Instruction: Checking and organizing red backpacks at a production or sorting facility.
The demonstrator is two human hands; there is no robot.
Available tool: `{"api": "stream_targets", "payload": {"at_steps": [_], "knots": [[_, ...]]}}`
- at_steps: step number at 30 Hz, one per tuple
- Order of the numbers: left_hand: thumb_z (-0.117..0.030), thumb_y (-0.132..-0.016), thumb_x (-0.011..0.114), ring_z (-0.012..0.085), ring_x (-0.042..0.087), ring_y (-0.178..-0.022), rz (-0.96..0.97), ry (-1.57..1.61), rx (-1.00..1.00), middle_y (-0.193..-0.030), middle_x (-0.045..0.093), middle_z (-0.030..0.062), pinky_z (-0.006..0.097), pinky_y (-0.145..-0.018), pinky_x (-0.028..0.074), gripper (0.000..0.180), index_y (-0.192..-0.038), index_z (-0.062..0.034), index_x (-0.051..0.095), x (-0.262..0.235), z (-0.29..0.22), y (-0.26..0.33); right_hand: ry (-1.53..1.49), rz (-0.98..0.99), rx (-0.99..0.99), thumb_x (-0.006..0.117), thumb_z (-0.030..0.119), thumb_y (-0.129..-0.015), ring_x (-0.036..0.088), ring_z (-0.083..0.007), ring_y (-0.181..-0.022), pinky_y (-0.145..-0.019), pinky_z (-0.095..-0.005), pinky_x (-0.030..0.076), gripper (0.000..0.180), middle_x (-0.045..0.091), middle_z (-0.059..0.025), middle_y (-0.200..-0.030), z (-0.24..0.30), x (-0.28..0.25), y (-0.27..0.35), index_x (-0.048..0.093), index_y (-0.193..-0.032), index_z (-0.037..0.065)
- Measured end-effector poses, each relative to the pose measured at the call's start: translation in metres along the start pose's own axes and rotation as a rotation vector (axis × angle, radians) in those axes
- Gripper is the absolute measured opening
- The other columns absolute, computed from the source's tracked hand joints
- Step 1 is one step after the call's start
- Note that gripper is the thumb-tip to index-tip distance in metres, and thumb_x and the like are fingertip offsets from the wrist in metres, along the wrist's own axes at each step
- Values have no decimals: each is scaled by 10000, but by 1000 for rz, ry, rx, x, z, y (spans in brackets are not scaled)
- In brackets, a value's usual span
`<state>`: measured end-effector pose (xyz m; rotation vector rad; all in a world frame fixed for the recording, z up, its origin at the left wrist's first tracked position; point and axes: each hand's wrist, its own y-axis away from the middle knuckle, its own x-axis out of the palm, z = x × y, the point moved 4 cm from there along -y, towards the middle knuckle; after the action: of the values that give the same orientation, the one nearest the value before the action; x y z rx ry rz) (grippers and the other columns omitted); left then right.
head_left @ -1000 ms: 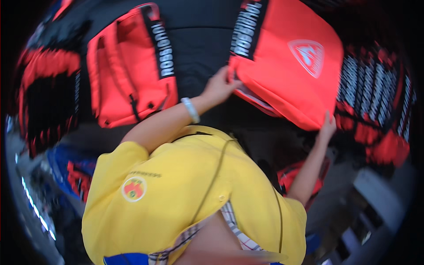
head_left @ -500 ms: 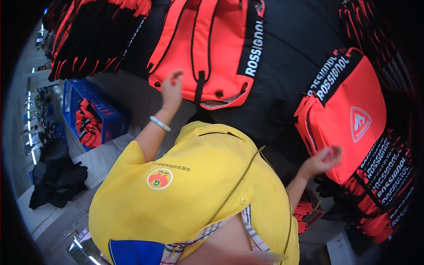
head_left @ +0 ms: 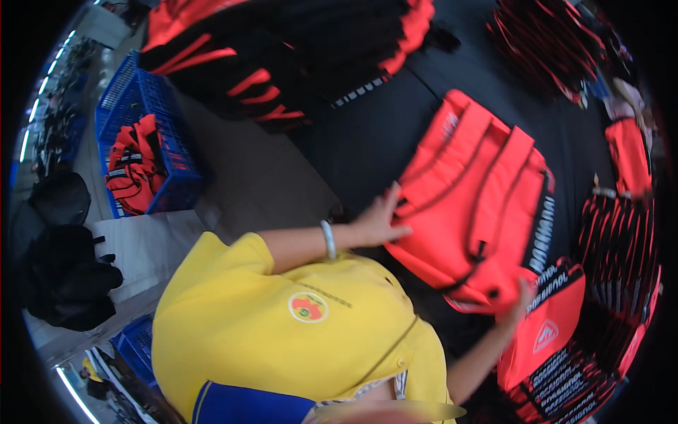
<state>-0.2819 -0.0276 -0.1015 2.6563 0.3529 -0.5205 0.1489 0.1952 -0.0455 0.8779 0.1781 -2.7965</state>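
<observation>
A coral-red backpack [head_left: 462, 212] lies on the black-covered table with its shoulder straps facing up and a black lettered band along its right side. My left hand [head_left: 378, 222] is at its lower left edge, fingers spread, thumb and fingers against the fabric. Beside the lower right corner is my right hand [head_left: 518, 305], blurred, so its grip is hard to read. Just right of that hand, another red backpack [head_left: 547, 321] with a pale triangular emblem lies on a stack of similar bags [head_left: 565, 389].
A large pile of red and black bags [head_left: 282, 63] covers the far left of the table [head_left: 367, 141]. More bags are stacked at far right [head_left: 547, 42] and right [head_left: 618, 247]. On the left, a blue crate [head_left: 180, 169] holds red pieces; black bags [head_left: 63, 268] lie nearer.
The view has swung, so the strapped backpack sits further right and lower in it. My left hand has come to its left edge; my right hand has moved from the emblem backpack to its corner.
</observation>
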Motion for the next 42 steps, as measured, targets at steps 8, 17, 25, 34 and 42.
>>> {"api": "stream_targets", "payload": {"at_steps": [8,17,25,34,42], "knots": [[-649,-933,367,292,439,-1305,633,499,82,-1511,323,158,405,-1073,345,770,-1475,-103,335,-31,-64,-24,547,120,-453,625,89,-820,564,-285,-1131,-1003,-367,394,533,586,-239,-1215,400,45,3,483,-1304,-83],[-384,-982,475,191,577,-1126,79,956,-339,-1258,599,76,371,-964,443,440,-1261,-48,533,-95,25,-16,-239,615,-111,649,109,-889,621,-159,-939,-848,-303,483,502,652,-99,-1022,290,248,18,484,-1357,32],[-429,-956,534,164,590,-1028,-86,1002,-427,-1150,612,49,343,-900,470,429,-1209,-82,539,-67,89,-15,66,280,220,618,138,-919,632,-151,-872,-777,-265,494,292,671,-92,-941,104,175,58,612,-1167,-18],[-444,-974,482,228,490,-1255,45,1488,-306,-1382,506,85,413,-1052,391,572,-1418,-93,395,-78,22,-28,-369,428,1065,501,551,-933,663,-187,-801,-711,-276,498,533,696,-96,-892,78,189,101,634,-1053,49],[-368,-963,539,257,497,-1259,93,1555,-319,-1370,519,115,427,-1070,383,515,-1370,-65,454,-88,-30,-17,-1426,-39,886,508,441,-961,502,-259,-1216,-970,-430,429,527,507,-89,-1373,88,202,79,458,-1363,103]]}}
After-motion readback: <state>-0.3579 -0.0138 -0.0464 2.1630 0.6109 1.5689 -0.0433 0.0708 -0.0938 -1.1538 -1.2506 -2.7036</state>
